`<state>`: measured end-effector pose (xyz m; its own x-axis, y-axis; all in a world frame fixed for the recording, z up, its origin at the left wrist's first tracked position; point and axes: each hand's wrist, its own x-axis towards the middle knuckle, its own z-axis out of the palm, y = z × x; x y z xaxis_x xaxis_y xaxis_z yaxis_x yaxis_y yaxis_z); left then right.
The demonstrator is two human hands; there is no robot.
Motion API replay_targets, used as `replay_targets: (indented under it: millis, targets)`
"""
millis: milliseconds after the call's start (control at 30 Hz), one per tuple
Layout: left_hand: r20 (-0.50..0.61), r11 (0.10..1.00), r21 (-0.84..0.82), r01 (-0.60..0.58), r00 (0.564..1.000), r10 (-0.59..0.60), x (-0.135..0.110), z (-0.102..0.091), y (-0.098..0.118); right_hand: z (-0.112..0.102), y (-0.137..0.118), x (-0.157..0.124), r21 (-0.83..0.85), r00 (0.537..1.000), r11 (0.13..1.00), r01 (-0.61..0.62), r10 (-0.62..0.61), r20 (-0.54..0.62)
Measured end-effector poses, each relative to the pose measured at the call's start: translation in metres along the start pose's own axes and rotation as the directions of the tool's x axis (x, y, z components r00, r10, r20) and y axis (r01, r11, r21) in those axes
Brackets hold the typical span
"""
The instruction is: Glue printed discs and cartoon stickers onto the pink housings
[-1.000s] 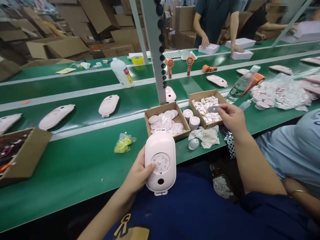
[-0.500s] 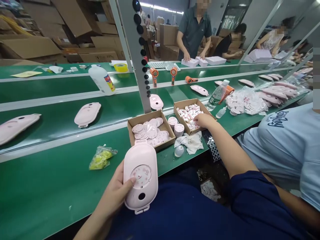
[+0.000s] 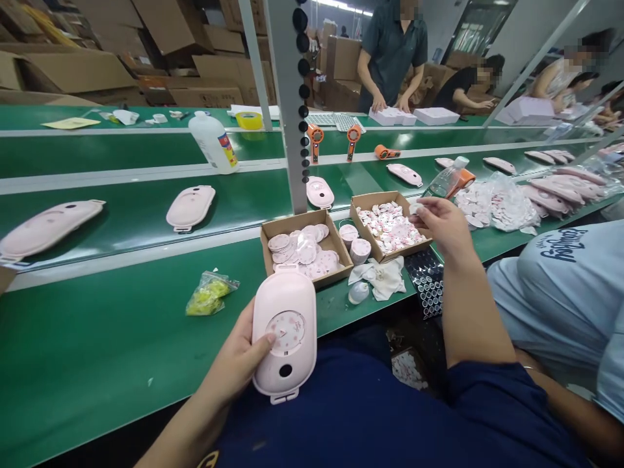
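Boxes: 2, cardboard; L hand grips 1 pink case, R hand pinches 1 small disc

White bottle; yellow bag; tape roll beyond

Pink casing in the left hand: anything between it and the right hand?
Nothing at hand height. The right hand, pinching a small pale disc, hovers at the right cardboard box; the left hand holds the pink casing. Between them, low on the table, lie a white cloth and a small white part.
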<state>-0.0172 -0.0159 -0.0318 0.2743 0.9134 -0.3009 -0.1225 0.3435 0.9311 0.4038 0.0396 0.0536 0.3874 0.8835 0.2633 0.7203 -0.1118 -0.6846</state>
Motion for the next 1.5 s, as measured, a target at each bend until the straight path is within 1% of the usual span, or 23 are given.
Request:
replay_targets:
  millis: [67, 100, 133, 167, 200, 233, 267, 300, 367, 433, 467, 533, 633, 700, 833, 933, 1100, 1200, 1267, 1300, 1367, 1433, 1500]
  targets:
    - [0.03, 1.0, -0.01, -0.024, 0.999, 0.024, 0.003, 0.007, 0.001, 0.002, -0.028, -0.041, 0.133, 0.995, 0.986, 0.096, -0.1, 0.02]
    - [0.055, 0.999, -0.016, -0.043, 0.998, 0.043, 0.004, 0.011, 0.002, 0.006, -0.044, -0.064, 0.241, 0.974, 0.95, 0.197, -0.217, 0.059]
    - [0.086, 0.997, -0.022, -0.068, 0.994, 0.069, 0.005, 0.015, 0.003, 0.013, -0.058, -0.086, 0.276, 0.933, 0.914, 0.296, -0.339, 0.12]
    - [0.117, 0.995, -0.029, -0.096, 0.988, 0.099, 0.007, 0.019, 0.004, 0.021, -0.072, -0.107, 0.269, 0.858, 0.868, 0.417, -0.474, 0.198]
    - [0.145, 0.992, -0.033, -0.124, 0.981, 0.127, 0.008, 0.023, 0.005, 0.031, -0.084, -0.125, 0.25, 0.774, 0.806, 0.536, -0.587, 0.235]
    - [0.167, 0.989, -0.034, -0.145, 0.975, 0.149, 0.008, 0.026, 0.006, 0.041, -0.094, -0.139, 0.229, 0.714, 0.746, 0.625, -0.665, 0.219]
    - [0.186, 0.987, -0.031, -0.157, 0.969, 0.16, 0.008, 0.029, 0.007, 0.052, -0.101, -0.15, 0.193, 0.658, 0.687, 0.701, -0.727, 0.195]
    - [0.201, 0.986, -0.03, -0.164, 0.965, 0.167, 0.007, 0.031, 0.008, 0.063, -0.106, -0.158, 0.15, 0.619, 0.638, 0.755, -0.77, 0.154]
    - [0.215, 0.985, -0.028, -0.168, 0.962, 0.17, 0.005, 0.034, 0.01, 0.08, -0.11, -0.167, 0.059, 0.558, 0.564, 0.824, -0.825, 0.09]
    - [0.213, 0.984, -0.035, -0.176, 0.961, 0.179, 0.001, 0.034, 0.01, 0.09, -0.11, -0.169, -0.017, 0.501, 0.502, 0.865, -0.861, 0.088]
    - [0.207, 0.983, -0.044, -0.18, 0.961, 0.185, -0.001, 0.034, 0.011, 0.092, -0.111, -0.17, -0.041, 0.486, 0.485, 0.874, -0.868, 0.098]
    - [0.19, 0.983, -0.069, -0.172, 0.965, 0.183, -0.004, 0.032, 0.011, 0.093, -0.112, -0.172, -0.067, 0.477, 0.473, 0.879, -0.87, 0.125]
    - [0.176, 0.983, -0.112, -0.146, 0.971, 0.164, -0.006, 0.031, 0.011, 0.09, -0.115, -0.177, -0.096, 0.496, 0.486, 0.869, -0.855, 0.152]
    - [0.176, 0.982, -0.113, -0.151, 0.97, 0.17, -0.007, 0.031, 0.01, 0.089, -0.117, -0.181, -0.128, 0.513, 0.498, 0.858, -0.843, 0.159]
    - [0.178, 0.979, -0.07, -0.192, 0.963, 0.201, -0.007, 0.031, 0.007, 0.088, -0.118, -0.186, -0.179, 0.557, 0.531, 0.828, -0.813, 0.169]
    - [0.173, 0.974, -0.042, -0.222, 0.959, 0.226, -0.007, 0.032, 0.005, 0.087, -0.117, -0.188, -0.195, 0.564, 0.534, 0.823, -0.808, 0.169]
    - [0.189, 0.971, -0.037, -0.238, 0.952, 0.241, -0.013, 0.034, 0.006, 0.085, -0.117, -0.19, -0.178, 0.571, 0.545, 0.819, -0.805, 0.162]
    - [0.178, 0.962, 0.007, -0.272, 0.947, 0.266, -0.017, 0.036, 0.006, 0.084, -0.119, -0.191, -0.151, 0.599, 0.58, 0.801, -0.777, 0.195]
    - [0.148, 0.951, 0.062, -0.302, 0.945, 0.29, -0.019, 0.035, 0.004, 0.085, -0.121, -0.191, -0.137, 0.615, 0.601, 0.788, -0.757, 0.22]
    - [0.131, 0.946, 0.081, -0.313, 0.944, 0.302, -0.019, 0.035, 0.003, 0.086, -0.121, -0.191, -0.131, 0.618, 0.605, 0.786, -0.753, 0.228]
    - [0.099, 0.943, 0.08, -0.323, 0.944, 0.315, -0.019, 0.035, 0.001, 0.087, -0.121, -0.191, -0.121, 0.607, 0.597, 0.793, -0.759, 0.233]
    - [0.08, 0.95, 0.025, -0.311, 0.948, 0.308, -0.018, 0.034, 0.001, 0.089, -0.121, -0.19, -0.115, 0.593, 0.583, 0.804, -0.774, 0.223]
    - [0.07, 0.953, -0.012, -0.303, 0.951, 0.303, -0.018, 0.033, 0.001, 0.091, -0.12, -0.19, -0.119, 0.59, 0.579, 0.807, -0.779, 0.212]
